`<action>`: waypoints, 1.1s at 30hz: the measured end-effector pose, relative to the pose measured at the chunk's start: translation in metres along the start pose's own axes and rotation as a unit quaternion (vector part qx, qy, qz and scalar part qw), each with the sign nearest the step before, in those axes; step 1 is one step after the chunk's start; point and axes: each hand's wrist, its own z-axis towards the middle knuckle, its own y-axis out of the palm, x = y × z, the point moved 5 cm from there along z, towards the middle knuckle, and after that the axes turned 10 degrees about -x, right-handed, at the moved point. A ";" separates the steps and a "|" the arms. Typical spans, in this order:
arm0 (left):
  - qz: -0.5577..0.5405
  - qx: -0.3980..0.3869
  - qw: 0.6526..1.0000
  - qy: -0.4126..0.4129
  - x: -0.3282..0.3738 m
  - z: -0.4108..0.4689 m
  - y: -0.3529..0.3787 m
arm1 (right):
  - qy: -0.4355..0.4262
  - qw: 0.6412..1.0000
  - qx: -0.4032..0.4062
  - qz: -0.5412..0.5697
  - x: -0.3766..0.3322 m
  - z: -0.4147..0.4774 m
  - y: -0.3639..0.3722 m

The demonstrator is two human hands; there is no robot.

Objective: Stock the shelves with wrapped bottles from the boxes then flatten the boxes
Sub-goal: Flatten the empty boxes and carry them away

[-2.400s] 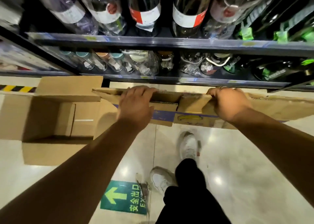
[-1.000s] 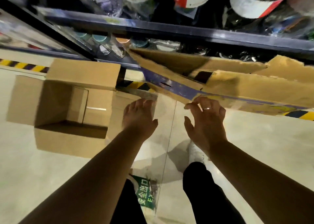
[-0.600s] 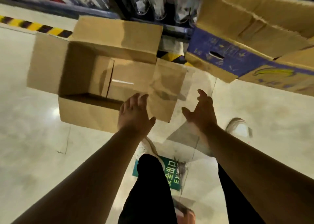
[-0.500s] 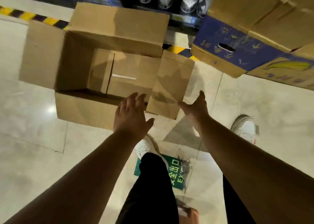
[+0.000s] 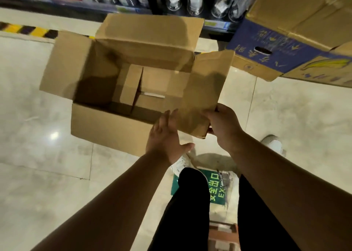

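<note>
An open brown cardboard box (image 5: 106, 125) stands on the pale floor with all its flaps spread and nothing inside. My right hand (image 5: 222, 127) grips the near corner of the box's right flap (image 5: 205, 91), fingers curled under its edge. My left hand (image 5: 167, 138) hovers with straight fingers at the box's near right corner, touching or almost touching the same flap. A flattened box with blue print and a banana picture (image 5: 282, 47) leans against the shelf at the upper right. Wrapped bottles (image 5: 194, 1) stand on the bottom shelf at the top.
The shelf's dark lower edge (image 5: 215, 28) runs along the top. Yellow-black hazard tape (image 5: 24, 30) marks the floor at the left. A green exit sticker (image 5: 215, 188) lies between my feet, and a white shoe (image 5: 272, 144) shows at the right.
I let go of the flattened banana box, which now leans on the shelf. Both hands moved down to the open box; my right hand took hold of its right flap.
</note>
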 end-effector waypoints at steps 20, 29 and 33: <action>-0.283 0.223 0.931 -0.064 0.057 -0.107 -0.141 | -0.111 0.941 0.087 -0.309 -0.106 -0.100 -0.035; -0.513 0.216 0.830 -0.048 0.051 -0.104 -0.113 | 0.056 0.925 0.110 -0.359 -0.057 -0.083 -0.096; -0.502 0.234 0.825 -0.114 0.034 -0.093 -0.100 | 0.033 0.941 -0.001 -0.338 -0.030 -0.068 -0.070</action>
